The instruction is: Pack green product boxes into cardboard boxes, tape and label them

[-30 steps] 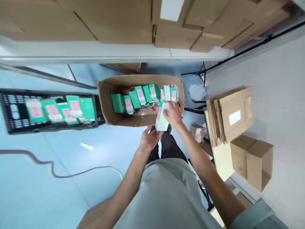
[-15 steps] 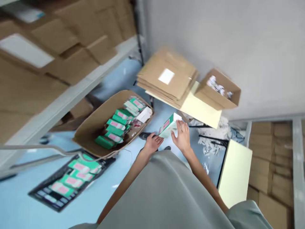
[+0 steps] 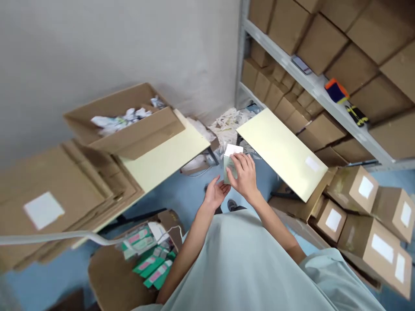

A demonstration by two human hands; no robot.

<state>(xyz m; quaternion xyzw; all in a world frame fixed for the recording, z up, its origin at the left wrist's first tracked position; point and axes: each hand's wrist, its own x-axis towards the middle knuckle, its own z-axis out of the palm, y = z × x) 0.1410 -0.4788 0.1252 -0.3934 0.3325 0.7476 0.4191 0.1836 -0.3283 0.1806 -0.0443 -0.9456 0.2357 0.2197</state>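
Right fingers [image 3: 240, 161] grip the small box [image 3: 232, 150]; open left fingers [image 3: 223, 187] lie beneath it.

Both hands [image 3: 229, 185] meet before the torso, fingers curved.

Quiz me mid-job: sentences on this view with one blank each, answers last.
The left hand is open, its palm facing ____. The right hand grips a small box whose top is ____. The low carton holds pink-labelled packs coloured mainly ____. The shelves hold boxes coloured ____.

Missing words: up; white; green; brown.
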